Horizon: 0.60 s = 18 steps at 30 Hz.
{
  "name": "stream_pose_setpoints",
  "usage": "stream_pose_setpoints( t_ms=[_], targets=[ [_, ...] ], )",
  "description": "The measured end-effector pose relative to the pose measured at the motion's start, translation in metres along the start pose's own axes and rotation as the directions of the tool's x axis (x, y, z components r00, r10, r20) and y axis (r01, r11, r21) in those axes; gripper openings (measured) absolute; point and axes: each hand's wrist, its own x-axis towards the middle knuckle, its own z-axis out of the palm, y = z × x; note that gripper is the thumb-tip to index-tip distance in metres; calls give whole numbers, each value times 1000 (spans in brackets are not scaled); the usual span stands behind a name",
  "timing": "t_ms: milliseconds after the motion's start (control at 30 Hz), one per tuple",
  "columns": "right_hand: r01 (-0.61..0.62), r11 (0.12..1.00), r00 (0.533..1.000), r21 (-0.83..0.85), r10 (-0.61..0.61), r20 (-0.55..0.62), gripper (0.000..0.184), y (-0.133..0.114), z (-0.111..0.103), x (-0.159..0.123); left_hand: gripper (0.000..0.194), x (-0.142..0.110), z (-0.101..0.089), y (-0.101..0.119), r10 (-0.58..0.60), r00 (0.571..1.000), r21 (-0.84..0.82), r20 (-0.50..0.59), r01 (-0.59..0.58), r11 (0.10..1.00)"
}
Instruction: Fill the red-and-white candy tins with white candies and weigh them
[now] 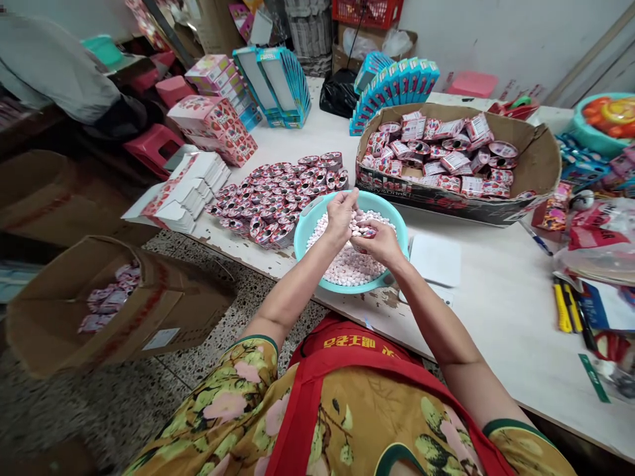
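one printed packet [366,232] between two hands, over the basin [300,239]

the white table [501,264] carries it all. at its far side, ahead and to the right, a cardboard carton [431,198] holds a loose heap of similar packets; to the left stands a tight cluster of packets [282,192], touching side by side. the basin sits at the near edge, between and in front of these two.

above it the right hand [383,241] is curled closed around the packet, gripping it at the fingertips. the left hand [342,217] is bent, fingers drawn together; whether they pinch anything, i cannot tell.

the packet lies just to the right of the left hand and slightly nearer the body, its long axis seemingly running side to side, though fingers cover part of it. smallest, pale pellets [347,268] fill the basin underneath.
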Motion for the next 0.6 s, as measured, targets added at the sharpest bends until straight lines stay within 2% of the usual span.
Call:
stream_pose_setpoints(
  t_ms=[200, 300, 400, 600],
  targets=[
    [35, 998, 999, 55, -35, -17, 48, -2, 1, -2, 59, -7, 8, 8, -28, 999, 9, 33, 28, 1000],
    [-10, 994, 1000, 106, 8, 22, 53, -6, -1, -5, 60, -7, 10, 8, -23, 999, 13, 25, 23, 1000],
    [-60, 988, 997, 140, 53, 51, 55, -12, -5, -10, 60, -8, 10, 7, -40, 997, 28, 65, 38, 999],
    [-101, 973, 995, 206, 97, 30, 56, -18, -8, -14, 63, -18, 13, 9, -61, 991, 24, 117, 59, 998]
  ],
)
